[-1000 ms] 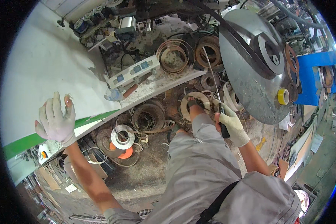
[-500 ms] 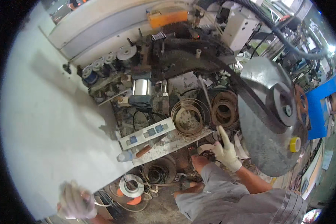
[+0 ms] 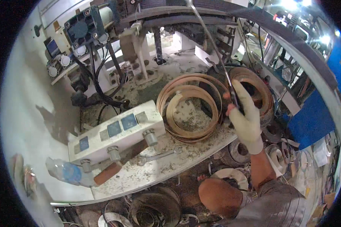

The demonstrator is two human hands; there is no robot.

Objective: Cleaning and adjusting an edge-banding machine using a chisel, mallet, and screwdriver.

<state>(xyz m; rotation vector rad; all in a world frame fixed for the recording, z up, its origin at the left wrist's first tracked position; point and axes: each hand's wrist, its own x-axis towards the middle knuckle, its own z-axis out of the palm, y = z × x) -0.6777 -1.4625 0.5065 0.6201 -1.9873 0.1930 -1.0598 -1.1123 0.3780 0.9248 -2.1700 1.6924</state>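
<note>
My right hand [image 3: 247,117], in a pale glove with bare fingertips, is closed around the dark handle of a long, thin metal rod [image 3: 216,47]. The rod slants up and leftward from the fist, its far end near the top of the picture among the machine parts. Beneath and left of this hand lie tan coiled rings [image 3: 191,94]; another brown coil [image 3: 259,89] sits just behind it. At the far left rim my left hand [image 3: 25,178] shows only in part, blurred beside the white panel. Its fingers are not clear.
On the white ledge are a white switch box [image 3: 117,130], a clear plastic bottle [image 3: 68,172], a brown-handled tool [image 3: 108,173] and a wrench [image 3: 161,155]. Dark cables [image 3: 98,85] hang from the machine. Below the ledge lie more coils [image 3: 155,206]. A blue panel [image 3: 310,119] stands right.
My view has moved closer to and lower over the ledge and machine. The rod, still in my right hand, now shows more clearly. My left hand now appears higher at the left rim.
</note>
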